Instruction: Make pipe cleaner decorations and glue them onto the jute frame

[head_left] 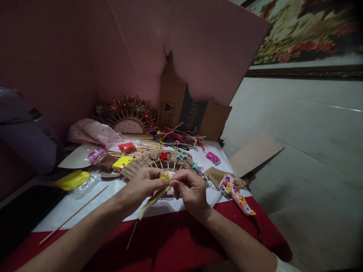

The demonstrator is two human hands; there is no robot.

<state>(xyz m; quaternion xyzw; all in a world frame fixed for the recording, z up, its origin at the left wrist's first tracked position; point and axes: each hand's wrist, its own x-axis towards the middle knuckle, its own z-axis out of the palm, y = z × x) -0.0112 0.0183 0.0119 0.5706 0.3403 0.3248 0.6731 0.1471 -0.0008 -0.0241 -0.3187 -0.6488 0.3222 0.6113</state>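
Observation:
Both hands meet at the middle over the near part of the work. My left hand (150,181) pinches a yellow pipe cleaner (151,202), whose loose end hangs down toward me. From the other side, my right hand (191,189) grips the same yellow strand, its thumb and fingertips pressed together. A small yellow bent part shows between the fingertips; its exact shape is partly hidden. Just behind the hands lies a half-round woven piece (138,163) with thin sticks. Its rim carries a red star (163,156), a teal star (181,155) and a blue one.
A flower-patterned glue gun (236,194) lies right. Behind are colourful pipe cleaners (184,138), torn cardboard (176,102) and a second half-round piece (127,117). At left sit yellow clay packs (73,180), dotted cloth (92,132) and a wooden stick (73,215).

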